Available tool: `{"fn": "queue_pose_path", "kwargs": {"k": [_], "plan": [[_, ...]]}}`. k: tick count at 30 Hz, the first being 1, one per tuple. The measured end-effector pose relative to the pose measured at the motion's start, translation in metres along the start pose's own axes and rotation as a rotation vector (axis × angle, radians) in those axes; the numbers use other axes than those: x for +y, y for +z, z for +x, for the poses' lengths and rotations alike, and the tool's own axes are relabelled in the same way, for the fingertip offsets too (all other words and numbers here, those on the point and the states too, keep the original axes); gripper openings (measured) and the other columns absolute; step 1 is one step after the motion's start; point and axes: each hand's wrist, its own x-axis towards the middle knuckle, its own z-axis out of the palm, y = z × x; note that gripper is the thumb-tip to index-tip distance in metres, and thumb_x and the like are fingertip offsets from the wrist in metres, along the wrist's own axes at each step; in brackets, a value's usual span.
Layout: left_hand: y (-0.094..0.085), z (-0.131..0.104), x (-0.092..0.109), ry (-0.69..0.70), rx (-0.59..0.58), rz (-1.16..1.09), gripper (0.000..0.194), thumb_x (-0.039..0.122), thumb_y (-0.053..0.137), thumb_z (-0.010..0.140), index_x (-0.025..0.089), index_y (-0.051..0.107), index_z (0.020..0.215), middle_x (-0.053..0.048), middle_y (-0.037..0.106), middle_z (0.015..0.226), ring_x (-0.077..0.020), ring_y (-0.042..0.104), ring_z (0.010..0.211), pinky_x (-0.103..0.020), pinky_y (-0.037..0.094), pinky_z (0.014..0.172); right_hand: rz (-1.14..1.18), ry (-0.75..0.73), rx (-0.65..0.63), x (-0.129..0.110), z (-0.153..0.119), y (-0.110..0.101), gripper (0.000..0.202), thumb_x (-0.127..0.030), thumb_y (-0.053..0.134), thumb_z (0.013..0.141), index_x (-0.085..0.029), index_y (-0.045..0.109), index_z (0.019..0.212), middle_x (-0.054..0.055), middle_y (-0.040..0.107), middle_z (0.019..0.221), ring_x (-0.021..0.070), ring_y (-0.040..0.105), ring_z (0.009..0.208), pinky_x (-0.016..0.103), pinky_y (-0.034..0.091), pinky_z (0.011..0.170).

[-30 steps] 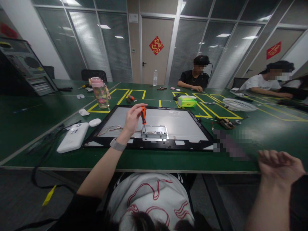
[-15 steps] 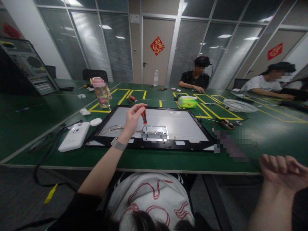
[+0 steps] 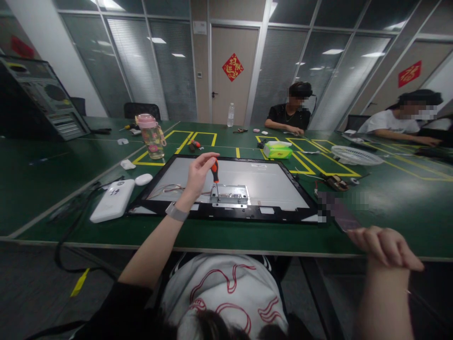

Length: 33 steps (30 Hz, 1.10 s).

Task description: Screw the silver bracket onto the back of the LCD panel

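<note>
My left hand (image 3: pixel 201 174) is closed around the top of an orange-and-black screwdriver (image 3: pixel 215 171), held nearly upright. The screwdriver's tip is at the left part of a metal bracket (image 3: pixel 231 194); whether it sits on a screw is too small to tell. This bracket lies at the near side of a flat display panel (image 3: pixel 276 184) with a black frame, and thin wires (image 3: pixel 166 189) run left from it. My right hand (image 3: pixel 384 248) has its fingers curled, near the table edge beside a dark, partly blurred phone-like slab (image 3: pixel 345 216). What its fingers hold, if anything, is hidden.
Left of the panel lie a white power-bank-like block (image 3: pixel 113 200) and a small white case (image 3: pixel 143 179). A pink-lidded bottle (image 3: pixel 150 137) stands behind them. Farther back are a green tissue pack (image 3: pixel 278 150) and a white fan grille (image 3: pixel 356 155). Two people sit across the table.
My right hand has moved left and turned, its fingertips coming close to the phone-like slab. The left hand keeps its grip on the screwdriver at the bracket. The whole view has shifted slightly.
</note>
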Motion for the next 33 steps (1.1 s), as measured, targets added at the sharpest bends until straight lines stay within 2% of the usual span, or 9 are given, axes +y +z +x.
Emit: {"fn": "queue_pose_path", "kwargs": {"k": [1, 3, 5, 7, 14, 20, 24, 28, 33], "plan": [[0.000, 0.000, -0.001, 0.006, -0.001, 0.015, 0.018, 0.030, 0.069, 0.075, 0.020, 0.074, 0.089, -0.002, 0.069, 0.083, -0.0111, 0.060, 0.074, -0.022, 0.047, 0.068, 0.188, -0.172, -0.057, -0.001, 0.010, 0.003, 0.050, -0.072, 0.048, 0.071, -0.029, 0.046, 0.046, 0.001, 0.033, 0.021, 0.0139, 0.034, 0.027, 0.037, 0.022, 0.043], [0.000, 0.000, 0.000, 0.003, -0.002, 0.014, 0.019, 0.031, 0.069, 0.075, 0.019, 0.073, 0.090, -0.003, 0.069, 0.085, -0.0121, 0.061, 0.076, -0.022, 0.047, 0.070, 0.321, -0.275, -0.085, -0.010, 0.030, 0.013, 0.023, -0.051, 0.056, 0.078, -0.032, 0.054, 0.064, 0.001, 0.045, 0.030, 0.0141, 0.042, 0.033, 0.035, 0.029, 0.044], [0.001, 0.000, 0.001, -0.022, -0.008, -0.032, 0.021, 0.031, 0.066, 0.077, 0.018, 0.073, 0.091, -0.004, 0.070, 0.086, -0.0140, 0.063, 0.081, -0.024, 0.048, 0.072, 0.312, -0.224, -0.071, -0.022, 0.052, 0.027, 0.014, -0.042, 0.059, 0.079, -0.030, 0.060, 0.072, 0.003, 0.054, 0.040, 0.0148, 0.049, 0.042, 0.034, 0.033, 0.048], [0.003, 0.000, 0.003, -0.054, -0.018, -0.091, 0.023, 0.031, 0.061, 0.079, 0.016, 0.073, 0.092, -0.006, 0.071, 0.087, -0.0158, 0.065, 0.083, -0.026, 0.049, 0.075, 0.340, -0.142, -0.085, -0.035, 0.074, 0.041, 0.018, -0.043, 0.060, 0.082, -0.027, 0.065, 0.076, 0.004, 0.061, 0.051, 0.0154, 0.054, 0.050, 0.033, 0.037, 0.054], [0.002, 0.000, 0.004, -0.066, -0.018, -0.082, 0.023, 0.029, 0.061, 0.079, 0.015, 0.072, 0.094, -0.006, 0.071, 0.084, -0.0162, 0.065, 0.082, -0.027, 0.050, 0.077, 0.209, 0.111, -0.363, -0.063, 0.156, 0.090, 0.029, -0.040, 0.065, 0.084, -0.011, 0.067, 0.083, 0.010, 0.066, 0.080, 0.0171, 0.061, 0.076, 0.030, 0.046, 0.072], [0.000, 0.000, -0.001, 0.014, -0.007, 0.054, 0.022, 0.031, 0.069, 0.075, 0.018, 0.072, 0.093, -0.005, 0.071, 0.092, -0.0145, 0.063, 0.083, -0.024, 0.049, 0.074, 0.088, 0.197, -0.450, -0.063, 0.176, 0.110, 0.030, -0.041, 0.066, 0.083, -0.012, 0.068, 0.088, 0.007, 0.066, 0.082, 0.0134, 0.055, 0.072, 0.026, 0.044, 0.069], [0.001, 0.000, 0.002, -0.034, -0.026, -0.034, 0.022, 0.032, 0.061, 0.081, 0.017, 0.072, 0.093, -0.007, 0.071, 0.092, -0.0158, 0.065, 0.085, -0.027, 0.050, 0.080, 0.084, 0.227, -0.373, -0.060, 0.174, 0.110, 0.029, -0.041, 0.068, 0.081, -0.012, 0.068, 0.084, 0.006, 0.067, 0.080, 0.0132, 0.056, 0.071, 0.026, 0.044, 0.068], [0.001, 0.000, 0.002, -0.047, -0.028, -0.048, 0.022, 0.031, 0.062, 0.080, 0.017, 0.071, 0.096, -0.006, 0.071, 0.088, -0.0156, 0.066, 0.082, -0.028, 0.051, 0.079, 0.149, 0.310, -0.101, -0.064, 0.184, 0.108, 0.028, -0.043, 0.063, 0.085, -0.015, 0.065, 0.085, 0.006, 0.065, 0.083, 0.0151, 0.061, 0.075, 0.028, 0.049, 0.070], [0.000, 0.001, -0.001, 0.007, -0.004, 0.019, 0.020, 0.028, 0.068, 0.076, 0.019, 0.072, 0.093, -0.004, 0.070, 0.091, -0.0129, 0.063, 0.083, -0.023, 0.048, 0.077, -0.116, 0.205, -0.035, -0.068, 0.222, 0.086, 0.026, -0.042, 0.060, 0.087, -0.017, 0.066, 0.092, 0.006, 0.067, 0.093, 0.0189, 0.061, 0.087, 0.034, 0.049, 0.083]]}}
